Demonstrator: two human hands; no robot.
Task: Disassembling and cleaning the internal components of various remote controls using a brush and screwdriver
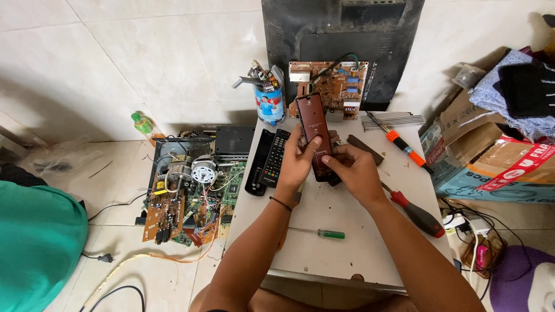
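Both my hands hold a long remote control circuit board (314,124), reddish brown, seated in its black casing, above a small white table (347,231). My left hand (298,162) grips its left side, thumb on the board. My right hand (354,167) grips the lower right end. Just left of my hands, a black remote with buttons (275,156) and a plain black remote shell (258,159) lie on the table.
On the table lie a green-handled screwdriver (324,233), a red-handled screwdriver (416,214), an orange-handled tool (402,144), and a blue tin of tools (269,101). An open device chassis with circuit boards (185,196) sits on the floor at left. Cardboard boxes (491,156) stand at right.
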